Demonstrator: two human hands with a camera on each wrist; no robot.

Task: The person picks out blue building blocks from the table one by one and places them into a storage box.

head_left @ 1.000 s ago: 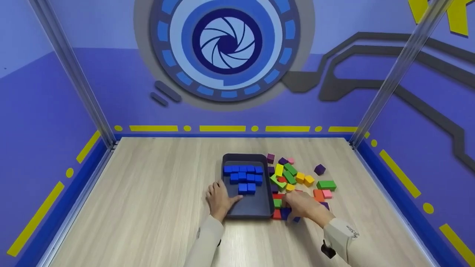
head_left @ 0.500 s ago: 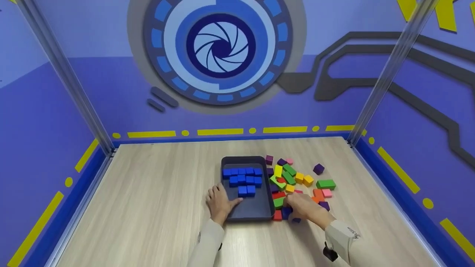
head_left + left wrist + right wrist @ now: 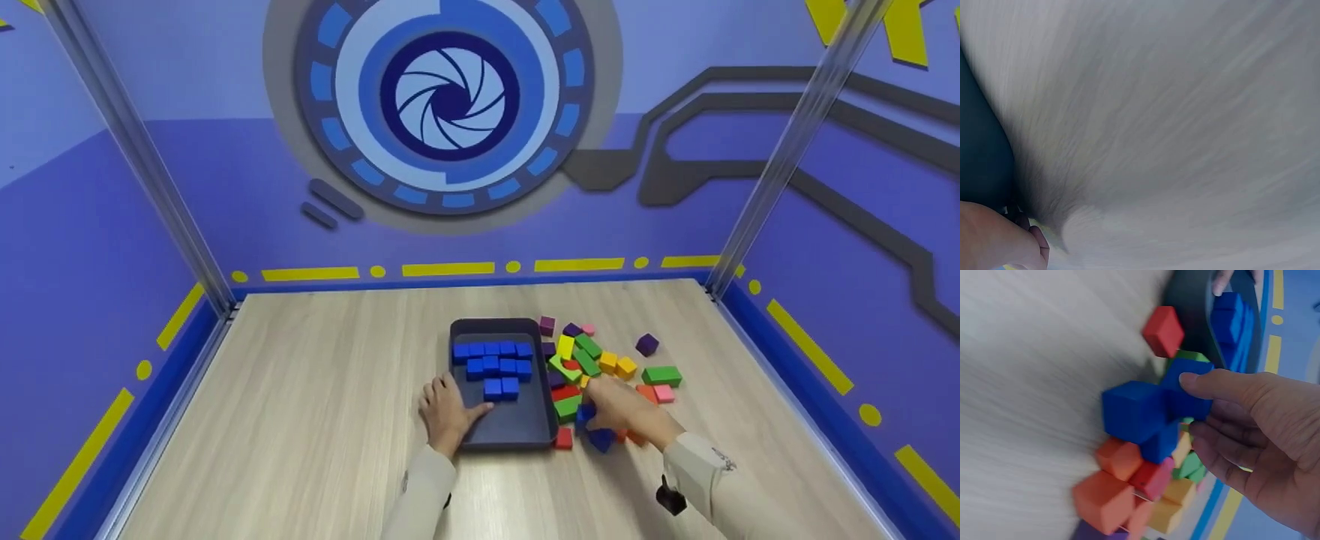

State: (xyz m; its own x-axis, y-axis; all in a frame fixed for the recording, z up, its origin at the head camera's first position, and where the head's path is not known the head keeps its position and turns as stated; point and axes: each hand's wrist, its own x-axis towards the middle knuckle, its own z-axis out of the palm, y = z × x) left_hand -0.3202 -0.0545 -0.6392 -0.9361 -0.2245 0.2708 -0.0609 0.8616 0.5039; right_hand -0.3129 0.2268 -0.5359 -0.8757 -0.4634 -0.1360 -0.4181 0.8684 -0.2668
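Observation:
My left hand (image 3: 444, 412) holds the left wall of a dark grey tray (image 3: 517, 431), thumb inside and fingers outside. Inside the tray, blue cubes (image 3: 491, 366) stand in three rows toward the far end. To the right of the tray, my right hand (image 3: 619, 409) pinches a blue cube (image 3: 1188, 385), its thumb on the near face. Two more blue blocks lie against that cube, the larger blue block (image 3: 1133, 410) nearest the camera. In the left wrist view only part of the left hand (image 3: 1002, 239) shows, beside the dark tray wall (image 3: 982, 135).
Right of the tray spreads a pile of coloured blocks, with a green block (image 3: 568, 409), a red block (image 3: 563, 438) and yellow-orange cubes (image 3: 625, 367). Farther right lie a purple cube (image 3: 647, 344) and a long green block (image 3: 662, 376). Blue-purple walls enclose the wooden table (image 3: 315, 412).
My right hand has shifted slightly forward and right among the blocks, and more blue shows beneath it. The nearby green block has moved a little. My left hand stays on the tray.

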